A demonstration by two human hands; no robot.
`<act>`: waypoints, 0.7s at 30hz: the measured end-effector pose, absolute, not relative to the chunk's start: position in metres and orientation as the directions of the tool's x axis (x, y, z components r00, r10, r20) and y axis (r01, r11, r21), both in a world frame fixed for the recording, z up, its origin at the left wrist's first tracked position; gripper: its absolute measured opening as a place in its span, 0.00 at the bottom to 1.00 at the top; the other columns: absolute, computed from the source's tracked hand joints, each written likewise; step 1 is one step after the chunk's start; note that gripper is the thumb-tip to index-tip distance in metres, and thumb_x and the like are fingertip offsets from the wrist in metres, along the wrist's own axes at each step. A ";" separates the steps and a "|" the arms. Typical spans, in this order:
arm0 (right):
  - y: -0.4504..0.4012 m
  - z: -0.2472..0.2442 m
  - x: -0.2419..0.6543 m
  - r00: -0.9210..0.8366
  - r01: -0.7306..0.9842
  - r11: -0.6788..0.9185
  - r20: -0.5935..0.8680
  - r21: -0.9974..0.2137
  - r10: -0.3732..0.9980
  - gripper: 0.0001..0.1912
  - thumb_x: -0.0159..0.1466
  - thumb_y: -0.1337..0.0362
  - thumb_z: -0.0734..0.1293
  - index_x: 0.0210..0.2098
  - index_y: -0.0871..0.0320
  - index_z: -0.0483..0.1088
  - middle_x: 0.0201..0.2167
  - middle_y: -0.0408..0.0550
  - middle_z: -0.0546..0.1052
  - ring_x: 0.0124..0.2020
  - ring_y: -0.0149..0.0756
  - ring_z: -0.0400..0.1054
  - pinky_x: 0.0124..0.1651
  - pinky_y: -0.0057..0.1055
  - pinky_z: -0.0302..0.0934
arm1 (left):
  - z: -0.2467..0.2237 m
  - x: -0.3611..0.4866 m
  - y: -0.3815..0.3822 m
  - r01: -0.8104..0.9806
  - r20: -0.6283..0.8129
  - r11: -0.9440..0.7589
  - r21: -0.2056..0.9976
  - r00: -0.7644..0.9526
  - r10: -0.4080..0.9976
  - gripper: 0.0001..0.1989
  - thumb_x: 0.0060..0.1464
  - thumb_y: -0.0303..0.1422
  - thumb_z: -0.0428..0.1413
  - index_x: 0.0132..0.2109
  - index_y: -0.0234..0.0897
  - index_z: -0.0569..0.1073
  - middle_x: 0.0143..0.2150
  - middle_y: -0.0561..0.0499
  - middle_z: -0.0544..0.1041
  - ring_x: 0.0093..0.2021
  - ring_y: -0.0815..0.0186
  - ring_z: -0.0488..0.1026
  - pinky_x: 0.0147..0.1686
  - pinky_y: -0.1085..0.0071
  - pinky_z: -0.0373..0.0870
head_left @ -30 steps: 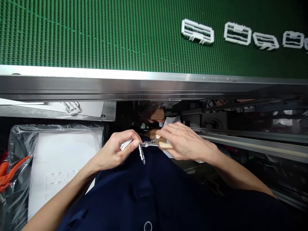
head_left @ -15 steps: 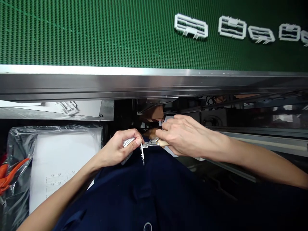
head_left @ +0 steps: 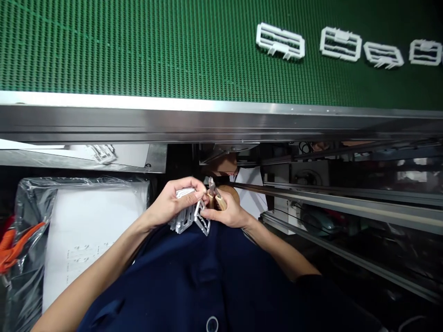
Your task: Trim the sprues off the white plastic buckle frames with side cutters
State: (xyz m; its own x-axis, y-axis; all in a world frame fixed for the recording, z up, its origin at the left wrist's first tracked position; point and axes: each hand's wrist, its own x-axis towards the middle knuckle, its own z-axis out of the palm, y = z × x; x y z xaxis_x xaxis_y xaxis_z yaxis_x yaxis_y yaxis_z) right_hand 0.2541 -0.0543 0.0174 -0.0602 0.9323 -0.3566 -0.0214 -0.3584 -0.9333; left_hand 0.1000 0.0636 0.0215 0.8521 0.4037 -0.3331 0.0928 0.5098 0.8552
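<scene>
In front of my dark blue shirt, my left hand [head_left: 173, 203] is closed round several white plastic frames [head_left: 185, 216]. One more white frame [head_left: 202, 218] hangs at its fingertips, tilted, and the thumb of my right hand [head_left: 231, 211] touches its upper right side. My right hand is closed round pliers with pale yellow handles [head_left: 220, 202]; their metal jaws [head_left: 211, 183] point up, away from the frames. Part of the stack is hidden behind my left fingers.
Several white frames [head_left: 280, 41] lie on the green belt [head_left: 138, 50] beyond a metal rail [head_left: 173, 120]. At left are a plastic-wrapped box with a printed sheet [head_left: 93, 230], orange-handled pliers [head_left: 15, 246] and a metal shelf [head_left: 157, 157].
My right hand has moved left and closer to my left hand, and the pliers have turned from pointing at the frame to pointing up. The frame at my left fingertips has turned its face into view.
</scene>
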 end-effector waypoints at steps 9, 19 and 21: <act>-0.061 0.030 0.244 0.291 0.097 -0.410 -0.368 -0.907 0.883 0.11 0.56 0.62 0.68 0.30 0.58 0.60 0.23 0.37 0.63 0.24 0.25 0.57 0.29 0.24 0.55 | 0.026 0.088 0.068 0.359 -0.435 0.244 0.901 0.761 0.481 0.14 0.55 0.42 0.54 0.32 0.35 0.74 0.33 0.48 0.74 0.33 0.63 0.69 0.35 0.69 0.66; -0.060 0.032 0.238 0.415 0.135 -0.418 -0.332 -0.898 0.847 0.11 0.54 0.63 0.69 0.29 0.57 0.60 0.22 0.37 0.62 0.22 0.24 0.56 0.27 0.23 0.54 | 0.018 0.086 0.069 0.354 -0.481 0.331 0.874 0.724 0.495 0.14 0.54 0.41 0.56 0.42 0.35 0.74 0.35 0.48 0.74 0.31 0.65 0.67 0.33 0.70 0.64; -0.056 0.030 0.235 0.428 0.032 -0.393 -0.343 -0.919 0.836 0.13 0.54 0.62 0.69 0.29 0.57 0.60 0.21 0.36 0.61 0.22 0.24 0.55 0.26 0.23 0.55 | 0.013 0.082 0.069 0.246 -0.486 0.546 0.801 0.799 0.353 0.21 0.52 0.39 0.58 0.52 0.37 0.71 0.42 0.46 0.74 0.32 0.65 0.69 0.34 0.69 0.67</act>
State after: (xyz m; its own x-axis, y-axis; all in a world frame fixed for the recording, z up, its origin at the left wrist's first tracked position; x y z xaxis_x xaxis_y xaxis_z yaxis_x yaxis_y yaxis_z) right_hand 0.2351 -0.0560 0.0303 0.4275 0.8363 -0.3432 0.0319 -0.3934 -0.9188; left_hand 0.0823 0.0685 0.0126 0.7993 0.3530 -0.4863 0.2458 0.5464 0.8006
